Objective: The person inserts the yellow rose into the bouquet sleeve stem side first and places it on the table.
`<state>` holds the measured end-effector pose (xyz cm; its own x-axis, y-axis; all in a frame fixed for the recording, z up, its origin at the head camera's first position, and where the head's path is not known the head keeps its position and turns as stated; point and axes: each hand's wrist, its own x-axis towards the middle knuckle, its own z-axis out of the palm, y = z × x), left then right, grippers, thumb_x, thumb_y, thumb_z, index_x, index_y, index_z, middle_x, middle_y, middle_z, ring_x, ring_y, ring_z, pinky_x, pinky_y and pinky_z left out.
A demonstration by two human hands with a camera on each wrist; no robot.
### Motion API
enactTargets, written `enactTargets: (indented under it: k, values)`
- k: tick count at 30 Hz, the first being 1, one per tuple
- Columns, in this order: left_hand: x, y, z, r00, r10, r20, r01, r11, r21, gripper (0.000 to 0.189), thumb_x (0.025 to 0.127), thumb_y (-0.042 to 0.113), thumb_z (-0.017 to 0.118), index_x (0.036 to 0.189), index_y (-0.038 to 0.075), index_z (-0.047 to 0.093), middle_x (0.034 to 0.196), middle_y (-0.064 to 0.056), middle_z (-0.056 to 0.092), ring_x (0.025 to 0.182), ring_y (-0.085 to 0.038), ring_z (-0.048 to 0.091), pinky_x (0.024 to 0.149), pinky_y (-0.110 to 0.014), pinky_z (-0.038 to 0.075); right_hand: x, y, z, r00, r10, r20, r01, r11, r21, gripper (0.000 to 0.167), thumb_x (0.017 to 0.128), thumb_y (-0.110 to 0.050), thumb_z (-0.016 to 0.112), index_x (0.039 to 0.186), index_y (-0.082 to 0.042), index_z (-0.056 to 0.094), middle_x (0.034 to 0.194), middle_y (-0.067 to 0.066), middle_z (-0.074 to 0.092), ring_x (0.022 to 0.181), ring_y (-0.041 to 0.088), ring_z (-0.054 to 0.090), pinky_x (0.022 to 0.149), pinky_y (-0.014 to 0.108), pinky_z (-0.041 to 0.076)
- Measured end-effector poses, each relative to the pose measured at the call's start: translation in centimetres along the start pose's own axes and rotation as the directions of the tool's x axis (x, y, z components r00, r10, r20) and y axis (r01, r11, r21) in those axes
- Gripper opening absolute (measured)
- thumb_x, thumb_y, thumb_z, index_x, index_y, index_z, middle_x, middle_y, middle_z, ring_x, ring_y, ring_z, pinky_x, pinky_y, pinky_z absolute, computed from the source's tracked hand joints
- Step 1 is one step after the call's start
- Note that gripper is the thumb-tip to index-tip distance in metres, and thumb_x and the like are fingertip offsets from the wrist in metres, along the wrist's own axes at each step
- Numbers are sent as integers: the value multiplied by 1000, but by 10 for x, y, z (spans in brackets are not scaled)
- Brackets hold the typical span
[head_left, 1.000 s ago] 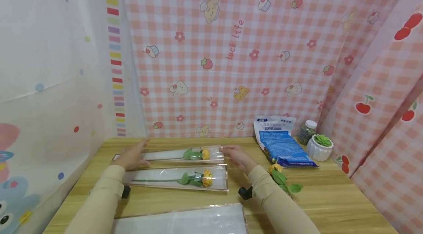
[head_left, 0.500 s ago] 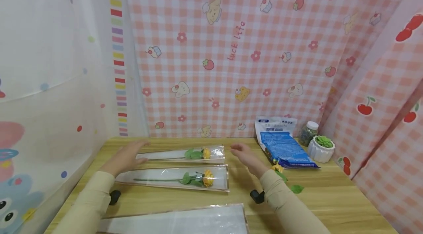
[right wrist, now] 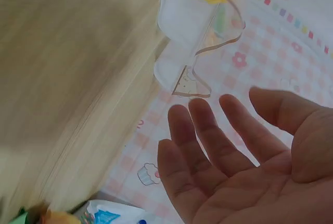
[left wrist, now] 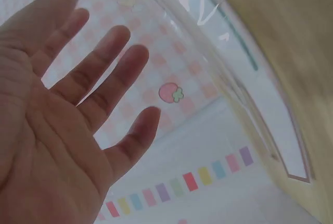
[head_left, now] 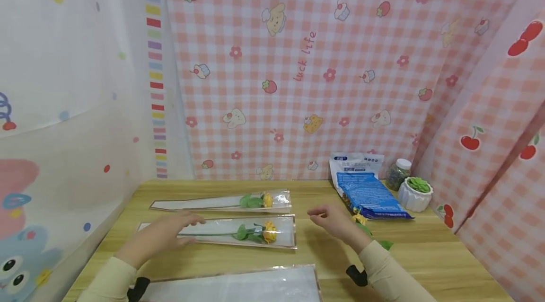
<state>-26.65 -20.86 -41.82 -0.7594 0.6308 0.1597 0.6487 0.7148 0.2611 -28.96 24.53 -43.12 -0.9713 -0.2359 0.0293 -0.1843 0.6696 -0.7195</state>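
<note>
Two long tapered flower sleeves lie flat on the table, transparent with white backing and a thin brownish edge. The back sleeve (head_left: 200, 204) and the middle sleeve (head_left: 286, 233) each enclose a yellow rose; the nearer rose (head_left: 269, 232) shows green leaves and a long stem. My left hand (head_left: 163, 233) hovers over the middle sleeve's narrow end, fingers spread and relaxed in the left wrist view. To the right of the sleeves' wide ends is my right hand (head_left: 338, 224), its fingers loosely bent with nothing in them. A third sleeve (head_left: 238, 288), showing only white, lies at the front.
Behind my right forearm lies another yellow rose (head_left: 359, 219), partly hidden by the arm. Farther back at the right are a blue-and-white bag (head_left: 366, 190), a jar with a white lid (head_left: 398, 175) and a succulent in a white pot (head_left: 415, 195). Printed cloth hangs behind the table.
Both hands have drawn away from the back sleeve. The left has come nearer, over the middle sleeve's narrow end; the right has moved rightward and slightly nearer. Both sleeves stay put.
</note>
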Motion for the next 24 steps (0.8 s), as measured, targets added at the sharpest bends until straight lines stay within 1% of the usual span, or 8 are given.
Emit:
enactTargets:
  k: [4, 8, 11, 13, 16, 19, 21, 24]
  values:
    - [-12, 6, 6, 998, 2, 62, 2, 997, -78, 41, 91, 28, 75, 128, 13, 66, 122, -6, 66, 110, -30, 64, 90, -47, 54, -20, 0, -3, 994, -69, 81, 71, 997, -21, 28, 97, -10, 67, 122, 2, 70, 121, 21, 68, 102, 32, 66, 79, 41, 57]
    - [-24, 10, 12, 994, -44, 104, 60, 985, -159, 47, 90, 39, 74, 132, 17, 65, 125, -1, 65, 110, -25, 64, 89, -46, 54, -36, 4, -2, 979, -124, 162, 130, 991, -28, 33, 95, -9, 70, 124, 6, 68, 118, 24, 68, 93, 27, 66, 72, 34, 56]
    - [-29, 11, 19, 991, -49, 123, 70, 982, -177, 52, 87, 44, 76, 132, 19, 66, 126, -2, 64, 108, -24, 65, 86, -44, 55, -45, 9, 4, 966, -161, 203, 173, 984, -40, 35, 91, -8, 74, 122, 7, 68, 113, 22, 70, 88, 21, 65, 69, 30, 54]
    - [-31, 11, 25, 990, -41, 133, 62, 985, -160, 57, 84, 46, 78, 132, 20, 66, 128, -4, 64, 108, -26, 65, 85, -46, 55, -52, 12, 8, 950, -195, 243, 212, 976, -48, 38, 89, -8, 76, 122, 8, 67, 108, 19, 70, 86, 19, 64, 69, 29, 53]
    - [-32, 11, 33, 989, -16, 148, 32, 994, -104, 64, 76, 50, 81, 131, 21, 66, 129, -6, 63, 111, -29, 63, 87, -49, 54, -62, 14, 14, 928, -190, 322, 219, 974, -56, 47, 85, -12, 81, 125, 6, 65, 104, 12, 69, 88, 17, 62, 74, 31, 52]
    - [-34, 14, 39, 983, -12, 184, 27, 997, -79, 68, 72, 53, 82, 131, 24, 66, 129, -3, 61, 112, -27, 61, 88, -49, 53, -70, 11, 19, 911, -118, 394, 170, 980, -99, 57, 82, -19, 86, 131, -1, 63, 107, 3, 64, 94, 18, 60, 80, 34, 51]
    - [-37, 18, 40, 975, -27, 220, 50, 994, -102, 66, 73, 49, 83, 132, 25, 65, 130, -1, 60, 113, -26, 60, 89, -49, 53, -72, 8, 22, 905, -82, 418, 161, 975, -156, 65, 79, -25, 88, 135, -5, 61, 109, 1, 60, 98, 17, 58, 83, 35, 50]
    - [-43, 24, 42, 960, -69, 270, 114, 982, -153, 62, 78, 36, 85, 136, 29, 63, 134, -3, 58, 115, -28, 59, 87, -50, 53, -74, 5, 26, 906, -63, 418, 182, 950, -253, 72, 75, -32, 90, 137, -12, 60, 112, -1, 56, 100, 14, 54, 83, 34, 49]
